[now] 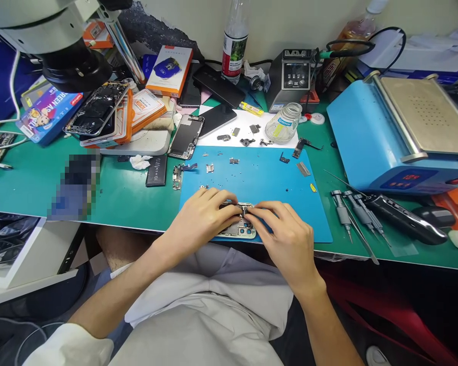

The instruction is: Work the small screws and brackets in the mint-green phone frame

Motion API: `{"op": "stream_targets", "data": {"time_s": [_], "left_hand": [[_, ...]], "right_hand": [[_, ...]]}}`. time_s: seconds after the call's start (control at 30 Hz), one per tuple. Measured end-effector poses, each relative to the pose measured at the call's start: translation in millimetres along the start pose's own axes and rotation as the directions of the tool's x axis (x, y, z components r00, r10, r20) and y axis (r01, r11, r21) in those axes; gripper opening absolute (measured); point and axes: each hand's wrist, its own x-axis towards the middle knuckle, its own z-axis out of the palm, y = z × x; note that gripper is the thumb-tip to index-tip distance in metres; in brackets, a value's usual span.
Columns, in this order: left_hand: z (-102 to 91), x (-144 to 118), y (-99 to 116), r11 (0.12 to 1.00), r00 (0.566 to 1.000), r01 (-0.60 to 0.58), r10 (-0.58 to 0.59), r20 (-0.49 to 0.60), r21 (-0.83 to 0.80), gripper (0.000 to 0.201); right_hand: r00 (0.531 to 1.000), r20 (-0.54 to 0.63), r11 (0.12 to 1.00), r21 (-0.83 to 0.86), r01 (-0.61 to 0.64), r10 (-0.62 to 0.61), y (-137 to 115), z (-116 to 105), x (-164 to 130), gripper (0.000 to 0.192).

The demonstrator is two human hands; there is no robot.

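Green bench: microscope upper left, glass jar above centre, screwdrivers right | phone housing lower centre, at blue mat's near edge | left hand, right hand: fingertips narrowed over it, cannot tell what's pinched

A green bench top carries a blue mat; from that mat's middle, white paper lies at twelve o'clock, a gray control unit at one, a blue machine between two and three, screwdrivers just past three, a black battery and crumpled tissue between nine and ten.
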Motion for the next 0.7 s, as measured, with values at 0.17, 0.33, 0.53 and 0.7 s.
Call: {"op": "stream_targets", "data": {"time_s": [0.17,0.33,0.53,0.7], "left_hand": [[-1.1,1.2,1.5,0.998,1.000,-0.026,0.027,-0.005,0.053,0.021],[-3.2,1.1,6.8,0.996,0.999,-0.049,0.049,-0.001,0.075,0.019],[-9.3,-3.4,13.7,0.999,1.000,-0.023,0.023,0.008,0.046,0.019],[-9.2,-11.4,16.4,1.000,0.999,-0.001,0.001,-0.036,-0.008,0.022]], "right_hand": [[0.999,-0.009,0.998,-0.036,0.043,-0.043,0.1,0.9,0.2,0.007],[1.000,-0.010,0.999,0.040,0.021,-0.020,4.5,3.0,-1.6,0.010],[0.991,0.039,0.956,0.260,-0.136,0.131,8.0,0.6,1.2,0.017],[0.964,0.115,0.883,0.387,-0.265,0.240,10.1,-5.5,5.0,0.018]]}}
